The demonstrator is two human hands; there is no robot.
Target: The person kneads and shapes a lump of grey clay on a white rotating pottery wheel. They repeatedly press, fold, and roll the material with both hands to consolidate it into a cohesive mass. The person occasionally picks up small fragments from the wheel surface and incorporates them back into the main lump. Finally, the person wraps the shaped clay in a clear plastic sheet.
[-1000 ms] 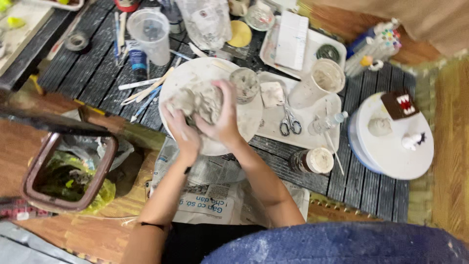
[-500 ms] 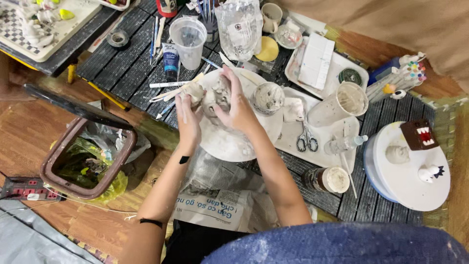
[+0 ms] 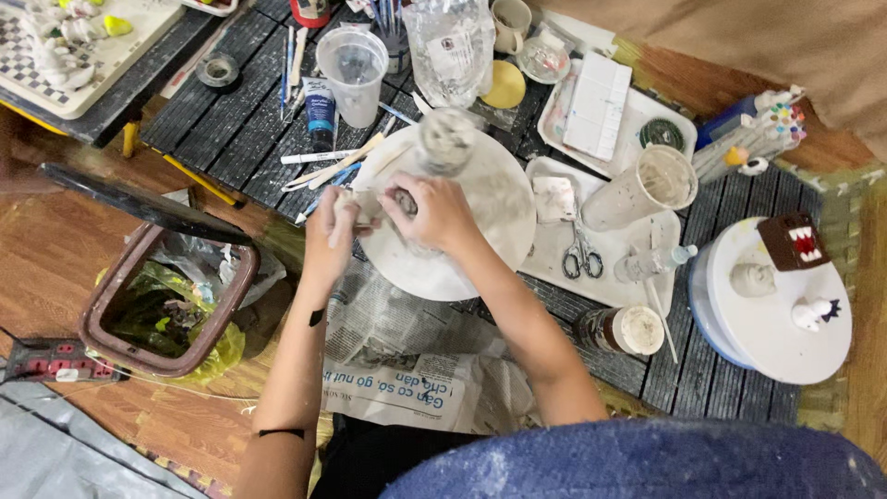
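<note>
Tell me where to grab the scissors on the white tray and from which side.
Take the scissors by the two dark loop handles, the end nearest the person. They lie flat on the white tray, blades pointing away toward the folded cloth. Probably come from above with the right hand, which is nearer.

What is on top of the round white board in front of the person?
A pale jar and a clay lump held by both hands; left hand and right hand hide its shape.
</note>
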